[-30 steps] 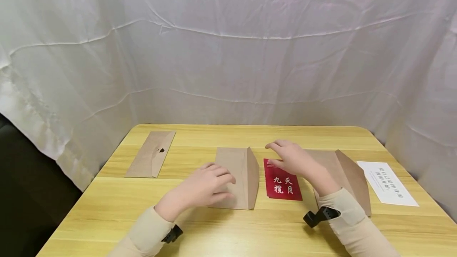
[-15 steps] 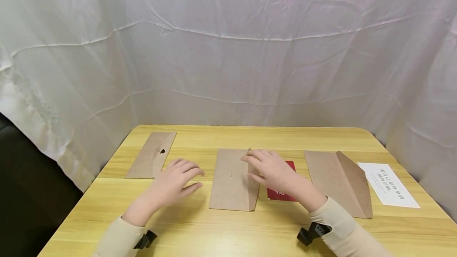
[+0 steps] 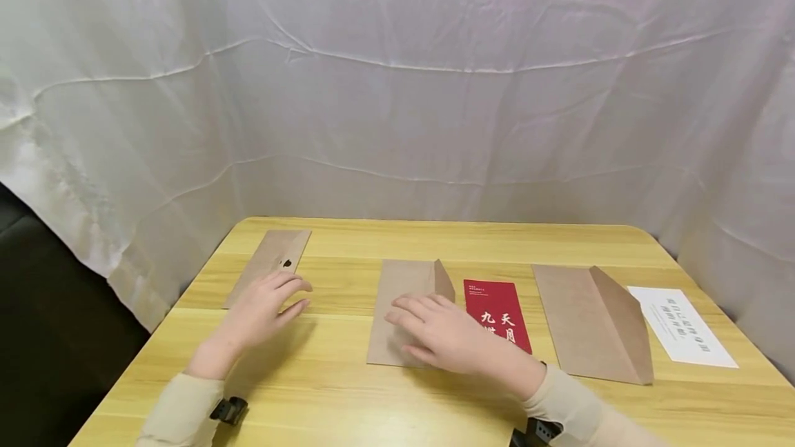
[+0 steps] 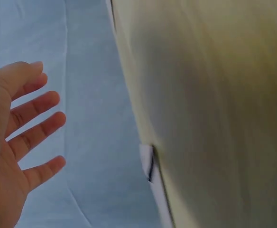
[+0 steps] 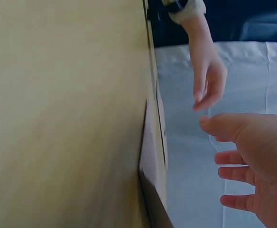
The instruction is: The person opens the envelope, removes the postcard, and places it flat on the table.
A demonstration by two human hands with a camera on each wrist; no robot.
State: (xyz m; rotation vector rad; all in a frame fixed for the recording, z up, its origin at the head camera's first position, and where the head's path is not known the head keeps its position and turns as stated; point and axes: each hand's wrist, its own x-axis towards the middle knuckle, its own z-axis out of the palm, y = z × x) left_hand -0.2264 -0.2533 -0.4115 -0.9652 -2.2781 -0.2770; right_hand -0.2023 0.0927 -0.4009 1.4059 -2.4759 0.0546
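Observation:
My left hand hovers over the near end of a closed brown envelope at the table's left, which bears a small black mark. In the left wrist view its fingers are spread and relaxed, holding nothing. Above the middle brown envelope, whose flap is raised on its right side, is my right hand; it covers part of that envelope. The right wrist view shows its loosely bent fingers apart from the paper. A red card with white characters lies to the right, its lower part behind the right hand.
Farther right lies another brown envelope with its flap out. Beside it is a white card printed with grey characters. All rest on a wooden table backed by a pale curtain.
Both hands have moved left: the left from the middle envelope to the left one, the right from over the red card to over the middle envelope. The papers have stayed in place.

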